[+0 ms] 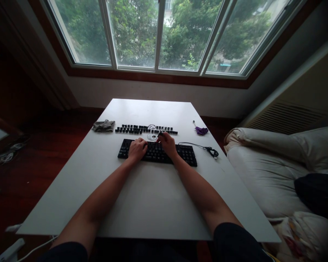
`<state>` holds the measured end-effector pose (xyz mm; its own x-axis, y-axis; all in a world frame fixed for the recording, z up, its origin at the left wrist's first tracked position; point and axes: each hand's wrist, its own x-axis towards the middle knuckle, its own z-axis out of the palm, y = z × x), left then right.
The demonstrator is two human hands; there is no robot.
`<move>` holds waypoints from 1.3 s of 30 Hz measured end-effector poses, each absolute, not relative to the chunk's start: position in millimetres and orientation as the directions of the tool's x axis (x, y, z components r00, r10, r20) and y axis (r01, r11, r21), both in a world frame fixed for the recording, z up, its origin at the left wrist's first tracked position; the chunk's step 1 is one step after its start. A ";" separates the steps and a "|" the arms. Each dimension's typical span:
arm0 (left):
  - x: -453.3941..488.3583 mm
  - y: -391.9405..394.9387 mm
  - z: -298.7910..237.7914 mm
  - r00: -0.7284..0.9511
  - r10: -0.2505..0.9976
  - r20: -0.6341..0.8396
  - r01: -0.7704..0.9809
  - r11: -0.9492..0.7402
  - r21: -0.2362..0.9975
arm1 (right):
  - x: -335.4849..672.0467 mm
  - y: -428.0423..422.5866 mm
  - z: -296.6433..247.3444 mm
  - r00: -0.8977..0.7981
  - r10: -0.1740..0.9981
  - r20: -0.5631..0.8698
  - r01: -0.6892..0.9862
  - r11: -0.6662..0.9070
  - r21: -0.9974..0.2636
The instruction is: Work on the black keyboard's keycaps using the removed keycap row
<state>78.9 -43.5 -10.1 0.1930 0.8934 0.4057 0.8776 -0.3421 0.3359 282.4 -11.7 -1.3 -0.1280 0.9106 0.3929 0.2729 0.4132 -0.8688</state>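
A black keyboard [186, 154] lies on the white table [153, 196]. My left hand [137, 149] rests on its left half with fingers curled down on the keys. My right hand [167, 143] sits over the keyboard's upper middle, fingers pinched on a thin wire tool [161, 130] that points up toward a row of loose black keycaps [131, 129] laid out behind the keyboard. A small clear round piece [152, 137] lies between the keycaps and the keyboard.
A grey cloth [104, 126] lies at the left of the keycaps, a purple brush [200, 130] at the right. The keyboard's coiled cable [211, 150] trails right. A cushioned seat [265, 163] stands beside the table; windows [158, 32] are behind.
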 end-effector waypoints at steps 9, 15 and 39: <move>81.5 -47.4 -3.2 0.210 0.865 0.455 0.829 -0.405 0.387 | 276.6 -8.9 -4.3 -0.104 0.924 0.367 0.229 0.381 -0.896; 88.6 -49.7 -4.5 0.266 0.843 0.467 0.740 -0.489 0.462 | 269.5 -16.1 -3.6 -0.122 0.920 0.372 0.212 0.390 -0.896; 87.2 -46.3 -5.3 0.198 0.875 0.441 0.516 -0.476 0.712 | 269.1 -13.9 -8.0 -0.095 0.931 0.351 0.176 0.363 -0.915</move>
<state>87.2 -46.3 -5.3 0.1979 0.8754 0.4410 0.5163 -0.4755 0.7122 269.1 -13.9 -8.0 -0.0952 0.9314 0.3515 0.1764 0.3632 -0.9148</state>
